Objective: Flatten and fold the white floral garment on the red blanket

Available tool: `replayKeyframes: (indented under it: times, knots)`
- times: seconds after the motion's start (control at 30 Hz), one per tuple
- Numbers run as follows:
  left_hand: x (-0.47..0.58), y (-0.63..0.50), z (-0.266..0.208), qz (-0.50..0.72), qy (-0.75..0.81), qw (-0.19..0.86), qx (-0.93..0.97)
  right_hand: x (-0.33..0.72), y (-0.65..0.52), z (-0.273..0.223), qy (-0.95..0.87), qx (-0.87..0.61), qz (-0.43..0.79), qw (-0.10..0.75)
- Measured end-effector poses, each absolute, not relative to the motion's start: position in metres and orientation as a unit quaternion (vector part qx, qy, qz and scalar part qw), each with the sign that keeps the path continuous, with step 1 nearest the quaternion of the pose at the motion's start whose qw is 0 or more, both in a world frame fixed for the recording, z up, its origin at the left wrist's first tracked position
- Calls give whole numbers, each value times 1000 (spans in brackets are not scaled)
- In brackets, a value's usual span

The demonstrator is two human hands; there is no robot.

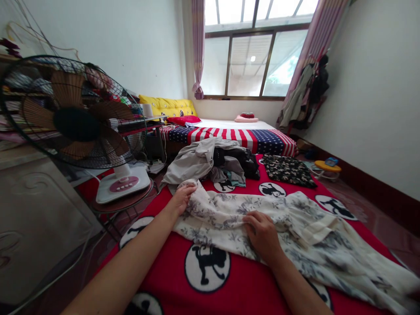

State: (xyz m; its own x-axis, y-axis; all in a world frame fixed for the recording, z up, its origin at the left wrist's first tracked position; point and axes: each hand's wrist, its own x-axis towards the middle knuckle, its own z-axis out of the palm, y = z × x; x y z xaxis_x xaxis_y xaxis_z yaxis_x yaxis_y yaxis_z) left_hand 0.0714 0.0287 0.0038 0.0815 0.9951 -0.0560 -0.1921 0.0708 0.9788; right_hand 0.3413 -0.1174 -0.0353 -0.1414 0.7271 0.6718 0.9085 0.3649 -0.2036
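A white garment with a grey floral print [226,210] lies stretched and rumpled across the red blanket [249,284]. Its exact kind is unclear; a plain cream band [318,232] shows in its right half, and its far end runs towards the lower right edge of the view. My left hand [184,199] is closed on the garment's left end, lifting that corner slightly. Further right, my right hand [264,234] lies over the middle of the cloth, fingers bent around a fold; its thumb is mostly hidden.
Behind the garment lie a heap of grey and black clothes [197,159] and a folded black patterned cloth [288,169]. A fan [78,124] stands close on the left, beside a cabinet [39,227]. A yellow stool [328,166] is at the right.
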Motion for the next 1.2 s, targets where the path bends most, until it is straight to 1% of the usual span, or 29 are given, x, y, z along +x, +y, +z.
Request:
replayKeyframes:
  times: [0.17, 0.33, 0.47, 0.57, 0.63, 0.77, 0.87, 0.97, 1.1, 1.2]
  knots:
    - [63, 27, 2, 477, 479, 523, 520, 345, -119, -32, -729, -565, -139, 361]
    - [75, 24, 6, 464, 475, 413, 623, 344, -119, -31, -737, -556, -142, 357]
    - [91, 38, 20, 501, 441, 338, 663, 345, -118, -30, -727, -554, -162, 372]
    - [91, 55, 22, 543, 441, 284, 656, 345, -117, -31, -730, -563, -158, 354]
    - [83, 62, 13, 547, 458, 272, 646, 346, -117, -34, -725, -584, -154, 332]
    - [59, 61, -19, 527, 490, 288, 631, 353, -115, -37, -682, -638, -177, 309]
    - [49, 54, -30, 514, 488, 303, 637, 363, -114, -36, -646, -665, -206, 314]
    - [48, 48, -25, 497, 480, 305, 655, 371, -116, -32, -626, -671, -218, 334]
    - [45, 45, -14, 483, 519, 247, 660, 368, -121, -24, -640, -647, -206, 359]
    - [39, 40, -14, 460, 568, 187, 657, 360, -124, -20, -676, -627, -172, 347]
